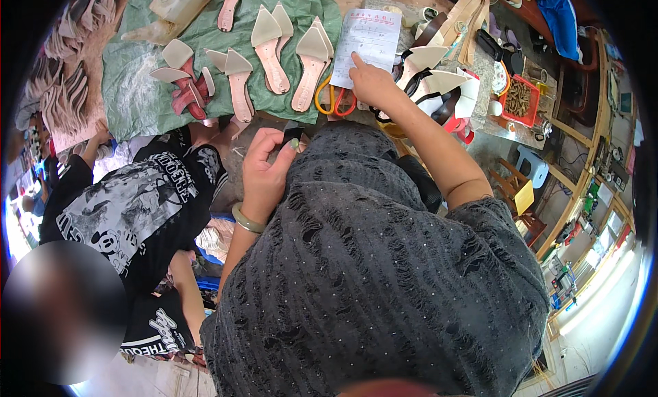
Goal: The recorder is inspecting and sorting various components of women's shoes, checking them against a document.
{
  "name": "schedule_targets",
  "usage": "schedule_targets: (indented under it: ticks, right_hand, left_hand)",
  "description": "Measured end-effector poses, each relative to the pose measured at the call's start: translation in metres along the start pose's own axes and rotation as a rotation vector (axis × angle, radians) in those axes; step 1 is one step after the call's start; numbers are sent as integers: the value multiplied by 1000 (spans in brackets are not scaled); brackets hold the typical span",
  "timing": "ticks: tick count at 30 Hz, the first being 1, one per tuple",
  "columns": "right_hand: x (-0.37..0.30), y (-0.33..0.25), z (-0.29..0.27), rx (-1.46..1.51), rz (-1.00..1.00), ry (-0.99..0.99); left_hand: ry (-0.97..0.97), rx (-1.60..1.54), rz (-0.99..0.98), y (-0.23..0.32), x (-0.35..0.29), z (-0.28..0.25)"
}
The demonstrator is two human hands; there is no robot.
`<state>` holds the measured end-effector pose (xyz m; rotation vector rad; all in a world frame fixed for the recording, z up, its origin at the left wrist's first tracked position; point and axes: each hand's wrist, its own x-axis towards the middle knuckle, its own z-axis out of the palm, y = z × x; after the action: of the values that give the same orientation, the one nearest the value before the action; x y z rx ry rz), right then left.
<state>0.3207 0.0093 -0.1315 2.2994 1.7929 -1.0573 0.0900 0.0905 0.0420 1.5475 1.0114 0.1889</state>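
A white printed sheet [371,38] lies flat on the worktop [490,126], its lower edge over the orange handles of scissors [334,100]. It is a form with rows of small print and a red heading, slightly creased, beside a green cloth [137,89].

The right hand [370,83] rests at the sheet's bottom edge, its forefinger stretched out and touching the paper, the other fingers curled under; it grips nothing. The step in hand looks like reading or checking an entry on the form. A next move would likely call for sliding the fingertip along the lines without shifting the sheet.

The left hand [264,171] is held close to the body in its grey knit top, fingers closed on a small dark piece [293,131] pinched between thumb and fingertips; what it is cannot be told. A pale green bangle [247,221] circles that wrist.

On the cloth lie pink insoles [271,54] with cream pointed uppers. More cream uppers [439,78] are heaped right of the sheet. A person in a black printed shirt [130,205] sits at the left.
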Motion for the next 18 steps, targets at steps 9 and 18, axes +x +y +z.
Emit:
schedule_targets:
  ticks: [9,18]
  right_hand:
    - [-2,7,6,-20,-17,32]
    - [-5,4,1,-5,-17,17]
  left_hand:
    - [-8,5,27,1,-2,6]
    - [-18,-32,25,-2,-4,7]
